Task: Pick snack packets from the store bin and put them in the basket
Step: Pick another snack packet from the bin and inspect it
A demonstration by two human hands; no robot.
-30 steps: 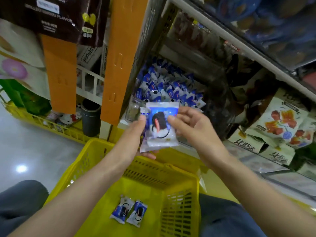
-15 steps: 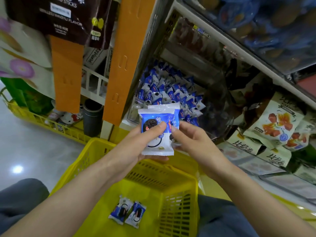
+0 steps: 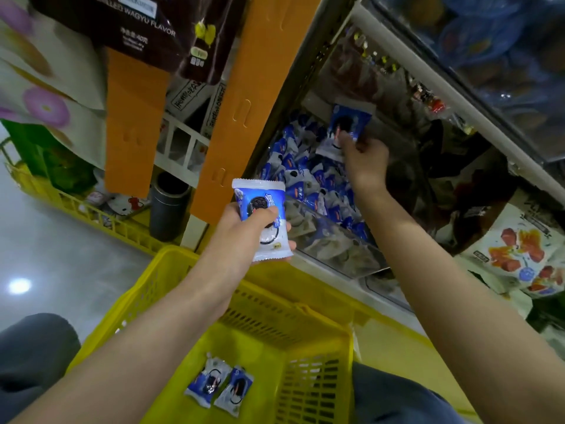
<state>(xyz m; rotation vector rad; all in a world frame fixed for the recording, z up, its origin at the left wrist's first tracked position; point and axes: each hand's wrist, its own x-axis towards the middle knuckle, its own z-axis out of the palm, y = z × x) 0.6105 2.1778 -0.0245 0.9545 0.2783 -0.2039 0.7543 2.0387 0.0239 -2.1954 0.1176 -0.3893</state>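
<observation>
My left hand (image 3: 241, 229) grips a blue snack packet (image 3: 260, 195) over the yellow basket (image 3: 275, 313). My right hand (image 3: 365, 160) pinches another packet (image 3: 347, 125) above the store bin (image 3: 330, 243).

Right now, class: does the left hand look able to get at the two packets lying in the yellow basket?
Probably yes. The left hand hovers over the open-topped basket, with nothing between it and the two packets below. But its fingers grip a packet, which it must release first.
</observation>
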